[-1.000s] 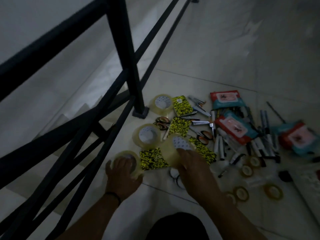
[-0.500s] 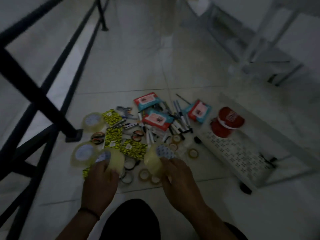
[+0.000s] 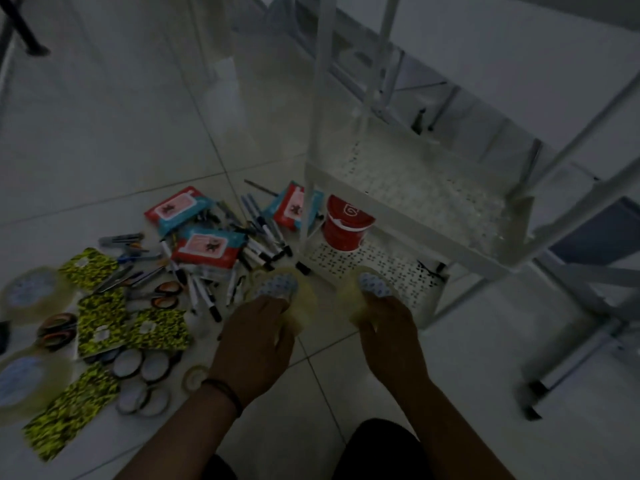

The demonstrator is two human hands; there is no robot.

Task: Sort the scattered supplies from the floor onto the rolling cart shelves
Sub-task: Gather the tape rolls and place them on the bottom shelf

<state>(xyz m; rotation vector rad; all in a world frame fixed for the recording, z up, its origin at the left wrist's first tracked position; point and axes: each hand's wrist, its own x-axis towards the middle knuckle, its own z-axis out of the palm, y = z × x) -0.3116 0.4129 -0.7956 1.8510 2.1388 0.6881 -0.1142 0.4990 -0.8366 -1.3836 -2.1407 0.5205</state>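
Both tape rolls are now off the floor pile. Left hand (image 3: 254, 336) holds one roll (image 3: 277, 289); right hand (image 3: 389, 332) holds another (image 3: 372, 284), carried to the front edge of the cart's bottom shelf (image 3: 398, 271). Placement next.

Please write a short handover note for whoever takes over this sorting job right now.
Left hand: gripping a clear tape roll, lifted off the pile.
Right hand: gripping a second tape roll, at the front of the cart's bottom shelf.
Done: only a red tub stands on that shelf; the shelf above looks bare.
Left on the floor: two big tape rolls, wipe packs, markers, yellow-patterned packets, scissors, small tape rolls.
Next: probably shelve both held rolls.
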